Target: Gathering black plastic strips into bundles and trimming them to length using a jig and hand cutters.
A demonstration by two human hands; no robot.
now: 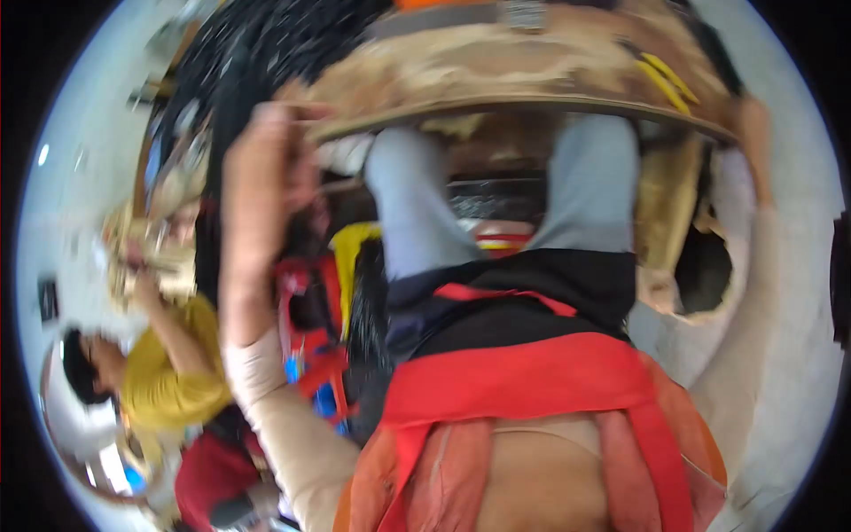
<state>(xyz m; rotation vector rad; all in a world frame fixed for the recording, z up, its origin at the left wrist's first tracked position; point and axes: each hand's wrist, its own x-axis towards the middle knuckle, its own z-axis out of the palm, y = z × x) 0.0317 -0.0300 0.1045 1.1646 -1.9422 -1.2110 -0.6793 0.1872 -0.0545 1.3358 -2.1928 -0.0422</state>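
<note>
Worn brown bench [505, 84] flanked by both hands at its front corners; view motion-blurred.
Left hand [266, 168] placed at front left corner, fingers smeared by blur, grasp cannot be told. Right hand [753, 146] placed just beside front right corner, fingers partly hidden, grasp cannot be told. Yellow-handled pliers [665, 82] laid near front right corner. Black material [257, 53] piled beyond left edge.

Left: pale wall [80, 191] with dark rectangular fixture [49, 300] and small bright light [42, 155]; right: pale grey surface [805, 186], wall or floor unclear.
</note>
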